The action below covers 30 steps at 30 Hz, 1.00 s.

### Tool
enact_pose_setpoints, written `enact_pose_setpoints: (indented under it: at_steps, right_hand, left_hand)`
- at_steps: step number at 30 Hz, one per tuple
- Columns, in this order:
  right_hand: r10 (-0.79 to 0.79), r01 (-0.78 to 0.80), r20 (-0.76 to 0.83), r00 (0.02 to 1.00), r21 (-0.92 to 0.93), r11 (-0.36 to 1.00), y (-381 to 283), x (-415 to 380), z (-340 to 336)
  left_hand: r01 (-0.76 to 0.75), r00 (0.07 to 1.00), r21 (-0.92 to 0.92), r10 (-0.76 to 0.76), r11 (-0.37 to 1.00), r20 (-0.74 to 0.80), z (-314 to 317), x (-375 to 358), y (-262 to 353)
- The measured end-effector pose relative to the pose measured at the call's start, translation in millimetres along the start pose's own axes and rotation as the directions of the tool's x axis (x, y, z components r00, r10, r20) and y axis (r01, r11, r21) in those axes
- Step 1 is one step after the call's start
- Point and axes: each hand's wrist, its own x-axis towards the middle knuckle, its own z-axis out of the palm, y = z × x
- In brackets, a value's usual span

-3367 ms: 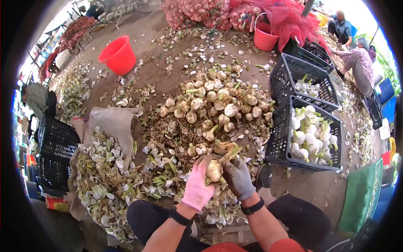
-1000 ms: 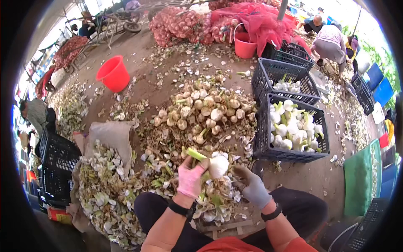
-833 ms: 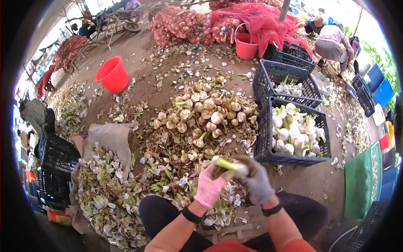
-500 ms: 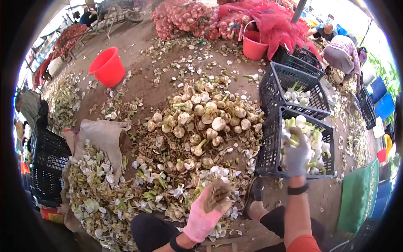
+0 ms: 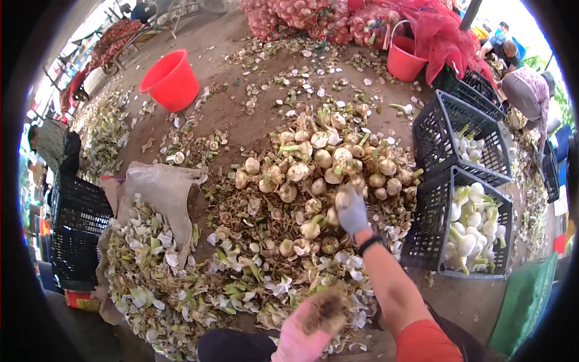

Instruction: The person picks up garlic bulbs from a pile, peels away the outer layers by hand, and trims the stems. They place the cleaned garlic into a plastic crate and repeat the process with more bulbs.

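Note:
My right hand (image 5: 352, 213), in a whitish glove, reaches into the pile of unpeeled garlic bulbs (image 5: 322, 158), its fingers around a bulb at the pile's lower right. My left hand (image 5: 310, 326), in a pink glove with a dirt-browned palm, is palm up above the leaf scraps at the bottom; its fingers are blurred, and whether it holds anything does not show. To the right, a black crate (image 5: 427, 226) contains cleaned white garlic (image 5: 473, 232) with green stems.
Another black crate (image 5: 431, 130) stands behind. Red buckets (image 5: 175, 84) are at the back, near red net bags (image 5: 313, 21). Peeled scraps (image 5: 151, 295) and a cloth sack (image 5: 157, 187) lie left. People (image 5: 528, 90) work at the upper right.
My right hand has moved left from the crate of white garlic to the pile and closed on a bulb. My left hand has shifted slightly down. The view has turned, moving the scene rightward.

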Motion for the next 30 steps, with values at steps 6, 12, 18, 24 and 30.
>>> enact_pose_setpoints:
  at_steps: [6,12,18,24,30]
  right_hand:
    - [-0.433,0.425,0.022,0.901,0.153,0.892,-108,-153,-76]
    - [-0.237,-0.226,0.387,0.891,0.831,0.508,-137,-228,-143]
    - [-0.070,-0.232,0.283,0.957,0.882,0.409,-156,-251,-167]
    - [-0.056,-0.035,0.098,0.994,0.738,0.674,-161,-264,-160]
    - [-0.230,0.044,0.201,0.952,0.655,0.754,-150,-253,-172]
  left_hand:
    - [-0.006,0.991,-0.230,-0.025,0.973,-0.128,-24,18,-12]
    - [-0.028,0.994,-0.347,0.062,0.937,0.086,-23,-10,-35]
    - [-0.704,0.668,0.575,0.664,0.417,0.336,-1,-31,-44]
    - [-0.720,0.582,0.652,0.717,0.235,0.384,6,-44,-46]
    - [-0.740,0.588,0.611,0.712,0.281,0.384,-4,-43,-37]
